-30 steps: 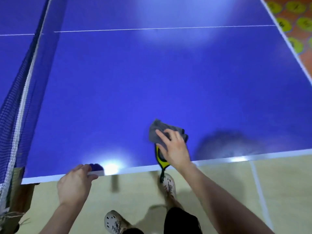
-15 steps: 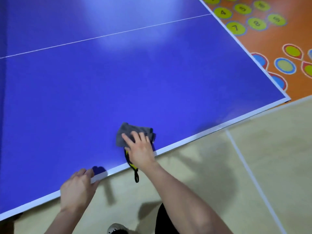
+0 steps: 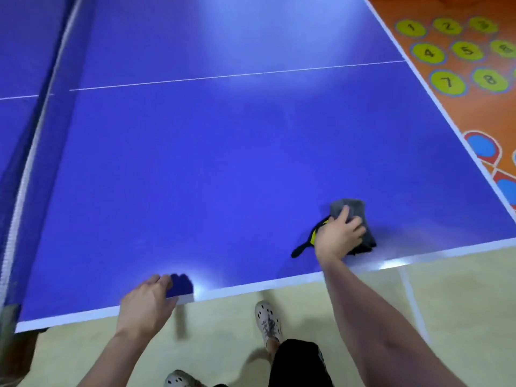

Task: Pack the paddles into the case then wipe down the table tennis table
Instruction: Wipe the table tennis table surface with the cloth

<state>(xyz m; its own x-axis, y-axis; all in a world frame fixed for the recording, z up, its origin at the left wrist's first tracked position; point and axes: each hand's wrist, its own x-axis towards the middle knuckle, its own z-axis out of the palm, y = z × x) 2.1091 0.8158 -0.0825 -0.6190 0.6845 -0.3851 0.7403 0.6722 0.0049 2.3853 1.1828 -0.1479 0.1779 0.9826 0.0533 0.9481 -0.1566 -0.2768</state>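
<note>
Grey cloth (image 3: 349, 209) lies bunched under the right hand (image 3: 339, 237), whose fingers curve over it and press it to the blue desk (image 3: 223, 177) just beyond the near edge. A black-and-yellow strap (image 3: 300, 250) pokes out on that hand's left, and the left hand (image 3: 148, 303) rests relaxed on the near edge, well apart, holding nothing. Wiping looks to be the step in hand, with no paddles in view, and the next stroke likely calls for steady downward pressure while sweeping the wide stretch beyond both hands.
</note>
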